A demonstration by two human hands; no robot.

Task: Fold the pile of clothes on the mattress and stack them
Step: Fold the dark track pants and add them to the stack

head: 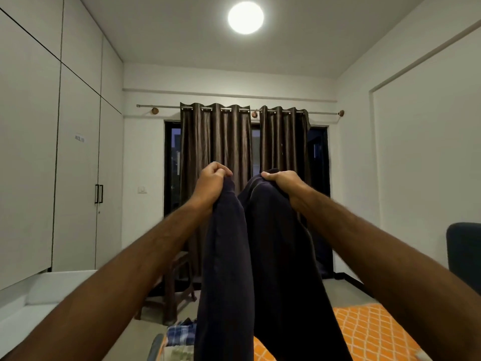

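A dark navy garment (pixel 260 256) is held aloft, evidently so it hangs straight for folding. Its upper edge is pinched in the curled fingers of the left hand (pixel 212 185) and the right hand (pixel 282 182), above the orange-sheeted mattress (pixel 369 332).

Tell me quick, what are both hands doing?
Left hand: gripping the dark garment at the top.
Right hand: gripping the same garment.
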